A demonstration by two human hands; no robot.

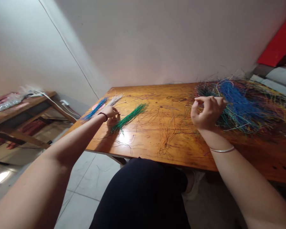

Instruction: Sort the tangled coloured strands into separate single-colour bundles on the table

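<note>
My left hand (111,112) hovers over the left part of the table, fingers bent and slightly apart, with nothing visible in them. Just beyond it lies a bundle of pale grey wires (114,100); a blue wire bundle (96,108) is to its left and a green wire bundle (131,118) to its right. My right hand (208,112) is raised at the left edge of a tangled pile of coloured wires (238,101). Its thumb and index finger meet in a pinch; any thin wire between them is too fine to make out.
Loose orange wires (166,135) spread over the middle of the wooden table (147,152). Several dark strands lie near its front left edge. On the left stands another wooden table (21,109) with a white cable (59,103). A red box (277,41) is at the far right.
</note>
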